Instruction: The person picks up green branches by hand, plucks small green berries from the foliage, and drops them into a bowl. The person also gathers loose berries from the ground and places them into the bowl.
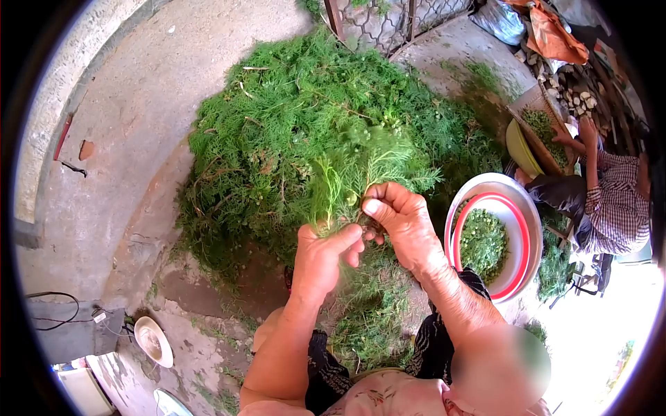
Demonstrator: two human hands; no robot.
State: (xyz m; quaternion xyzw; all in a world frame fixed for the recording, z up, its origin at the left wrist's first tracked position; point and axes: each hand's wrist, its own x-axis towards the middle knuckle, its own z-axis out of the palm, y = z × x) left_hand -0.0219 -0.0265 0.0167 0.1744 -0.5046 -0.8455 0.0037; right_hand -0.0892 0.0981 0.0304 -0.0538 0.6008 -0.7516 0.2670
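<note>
My left hand (320, 260) is closed on feathery green conifer sprigs (331, 191), the thumb lying along their lower ends. Close beside it, my right hand (409, 225) pinches the stem of a leafy conifer sprig (381, 166) between thumb and forefinger. The foliage is partly blurred, and the stems are hidden among my fingers. Beyond both hands spreads a large heap of conifer branches (257, 125). To the right of my right forearm, a red-rimmed basin (524, 243) sits inside a wider metal basin (534, 215), holding many small green cones (483, 239).
At the right a co-worker in a checked sleeve (616, 184) reaches into a basket of green pieces (540, 128) beside a yellow-green bowl (517, 147). Loose clippings (371, 312) litter the ground between my knees. A pale round hat-like object (152, 341) lies lower left.
</note>
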